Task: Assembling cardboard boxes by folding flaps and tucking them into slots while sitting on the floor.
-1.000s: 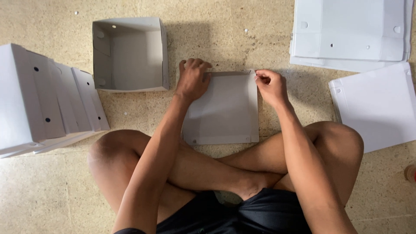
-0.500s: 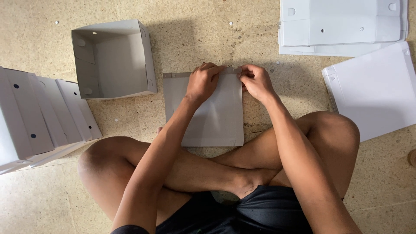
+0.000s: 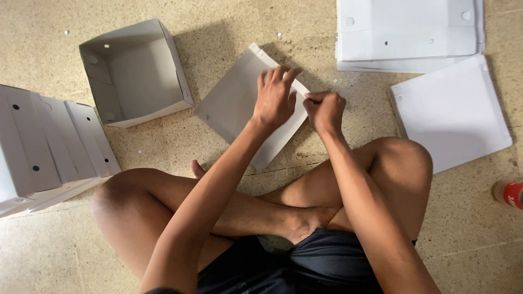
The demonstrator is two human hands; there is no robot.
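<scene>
A flat grey-white cardboard sheet (image 3: 235, 103) lies on the stone floor in front of my crossed legs, turned at an angle. My left hand (image 3: 277, 98) presses flat on the sheet's right part, fingers spread. My right hand (image 3: 324, 109) pinches the sheet's right edge between thumb and fingers, right beside the left hand.
An open folded white box (image 3: 117, 65) sits to the far left of the sheet. Several folded boxes (image 3: 46, 147) are stacked at the left edge. Flat white sheets (image 3: 408, 32) lie at the upper right, another sheet (image 3: 452, 111) below them. A red-capped bottle (image 3: 509, 193) lies at the right edge.
The sheet has been rotated from square to diagonal. Both hands moved from its far edge to its right side, and the hands came closer together.
</scene>
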